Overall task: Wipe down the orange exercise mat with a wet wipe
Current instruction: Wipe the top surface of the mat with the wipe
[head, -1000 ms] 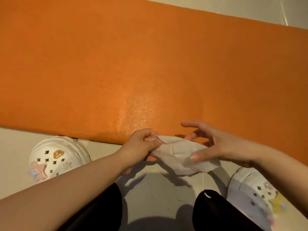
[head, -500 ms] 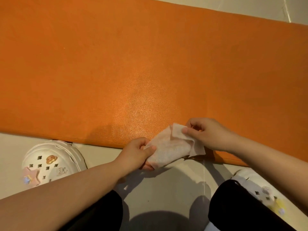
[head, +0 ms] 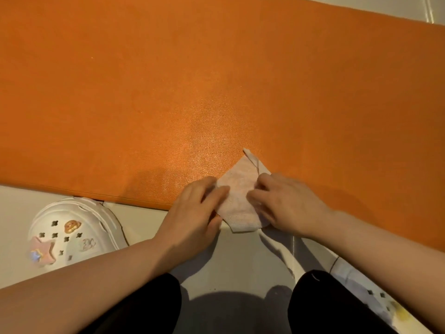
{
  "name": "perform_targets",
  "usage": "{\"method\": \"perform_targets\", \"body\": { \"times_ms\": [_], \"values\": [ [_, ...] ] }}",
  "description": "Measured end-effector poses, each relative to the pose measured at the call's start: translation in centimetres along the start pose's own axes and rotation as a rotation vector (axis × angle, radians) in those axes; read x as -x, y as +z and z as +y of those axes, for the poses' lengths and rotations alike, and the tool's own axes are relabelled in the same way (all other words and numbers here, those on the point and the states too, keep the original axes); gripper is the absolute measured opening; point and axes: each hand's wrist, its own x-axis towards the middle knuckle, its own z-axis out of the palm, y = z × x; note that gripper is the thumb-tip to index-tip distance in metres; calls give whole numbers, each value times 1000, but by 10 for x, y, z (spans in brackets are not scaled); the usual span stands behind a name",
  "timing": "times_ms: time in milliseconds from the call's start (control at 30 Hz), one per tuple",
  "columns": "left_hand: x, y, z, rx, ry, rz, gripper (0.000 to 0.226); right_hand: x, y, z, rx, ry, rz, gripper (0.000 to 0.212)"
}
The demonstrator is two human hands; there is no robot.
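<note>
The orange exercise mat fills the upper part of the view, with a shiny damp-looking patch near its front edge. A pale, folded wet wipe lies flat across that front edge, one corner pointing away from me and its near end over the floor. My left hand presses on the wipe's left side with fairly straight fingers. On the wipe's right side, my right hand presses down, fingers pointing left. The wipe's outer edges are hidden under both hands.
A white clog with charms stands on the pale floor by the mat's front edge at the left. A second clog shows at the lower right. My black-clad knees are at the bottom.
The wipe was held up between both hands' fingertips; now it lies flat on the mat's front edge with both hands pressing on it. The view has shifted slightly.
</note>
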Motion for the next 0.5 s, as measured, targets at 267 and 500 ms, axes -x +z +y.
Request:
{"method": "perform_targets", "body": {
  "times_ms": [267,500],
  "values": [
    [9,8,-14,-433,352,-199,47,29,-23,52,233,338,-43,33],
    [2,6,-7,-493,401,-112,40,28,-7,31,129,-53,-288,52]
  ]
}}
